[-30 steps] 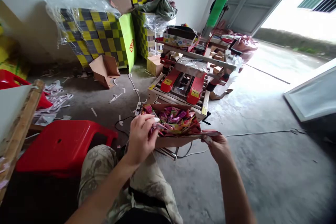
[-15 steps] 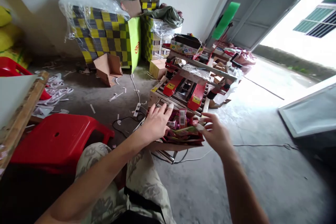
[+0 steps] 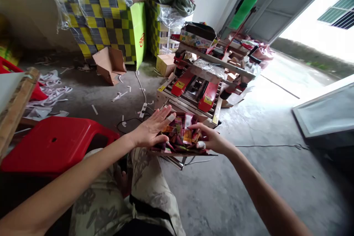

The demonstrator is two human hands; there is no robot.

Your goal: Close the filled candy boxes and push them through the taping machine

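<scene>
Holding my left hand point(image 3: 152, 127) splayed over the left of the cardboard box point(image 3: 204, 117), from here I can't tell whether my right hand point(image 3: 212, 139) grips any of the printed sachets point(image 3: 187, 136) heaped inside; pushing unevenly could spill some on the near side.

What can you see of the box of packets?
The open box looks like brown cardboard, upright at the near end of the roller machine. Small packets, mostly pink, red and orange, fill it. The left hand is spread over its left side; the right hand is over its right. Contact with its walls is unclear.
</scene>
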